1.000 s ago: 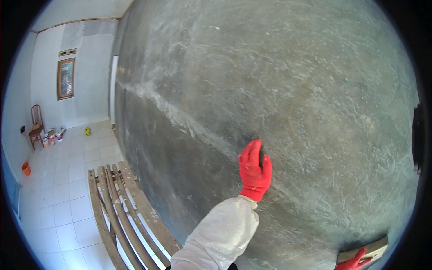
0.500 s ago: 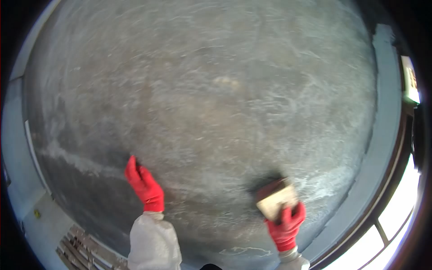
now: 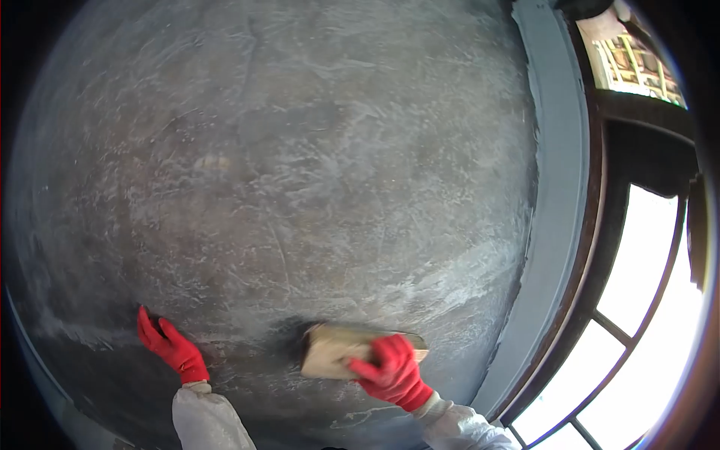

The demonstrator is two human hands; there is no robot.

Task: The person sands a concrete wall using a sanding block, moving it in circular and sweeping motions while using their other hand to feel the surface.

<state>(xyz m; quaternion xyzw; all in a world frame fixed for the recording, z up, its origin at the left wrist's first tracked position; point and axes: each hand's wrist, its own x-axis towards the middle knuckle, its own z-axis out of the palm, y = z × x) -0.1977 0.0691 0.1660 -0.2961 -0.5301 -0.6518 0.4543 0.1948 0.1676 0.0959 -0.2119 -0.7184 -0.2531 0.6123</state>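
Observation:
A grey plastered wall (image 3: pixel 300 165), streaked with white marks, fills most of the view. My right hand (image 3: pixel 390 371), in a red glove, grips a pale wooden float (image 3: pixel 334 351) and presses it flat against the wall low down. My left hand (image 3: pixel 171 345), also in a red glove, rests with fingers together on the wall to the left of the float, holding nothing. White sleeves cover both of my forearms.
A smooth grey reveal strip (image 3: pixel 555 195) runs down the wall's right edge. Beyond it stands a dark wooden window frame (image 3: pixel 600 247) with bright panes (image 3: pixel 645 262).
The view has swung to the right, from the tiled room and wooden planks to the window. My right hand has brought the float up and leftward on the wall.

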